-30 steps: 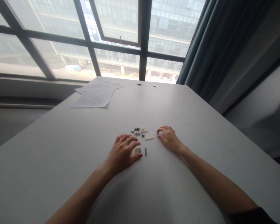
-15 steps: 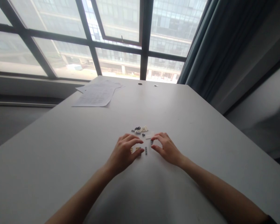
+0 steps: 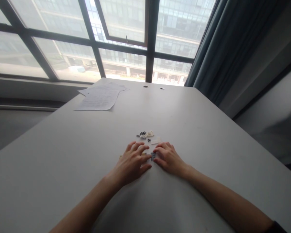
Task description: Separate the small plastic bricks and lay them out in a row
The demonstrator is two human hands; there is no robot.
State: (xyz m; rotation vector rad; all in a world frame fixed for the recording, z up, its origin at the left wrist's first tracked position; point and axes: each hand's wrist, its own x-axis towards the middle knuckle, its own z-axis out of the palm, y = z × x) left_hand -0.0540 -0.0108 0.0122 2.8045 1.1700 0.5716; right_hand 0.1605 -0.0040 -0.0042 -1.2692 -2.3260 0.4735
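My left hand [image 3: 133,160] and my right hand [image 3: 168,157] meet at the middle of a white table [image 3: 63,155], fingertips close together. Between them sits a small dark grey brick [image 3: 153,156], pinched by my right fingers and touched by my left fingers. A tan and grey piece seen earlier under my left hand is mostly hidden by it. Just beyond the fingers lie a flat cream plate [image 3: 156,140] and a small heap of dark and cream bricks [image 3: 145,135].
Printed paper sheets [image 3: 99,97] lie at the table's far left. Two small round holes [image 3: 145,86] mark the far edge. A large window stands behind the table, and a dark curtain [image 3: 223,48] hangs on the right.
My right hand has moved left and nearer, carrying a dark brick to the pieces by my left hand. My left hand has closed over the tan and grey piece.
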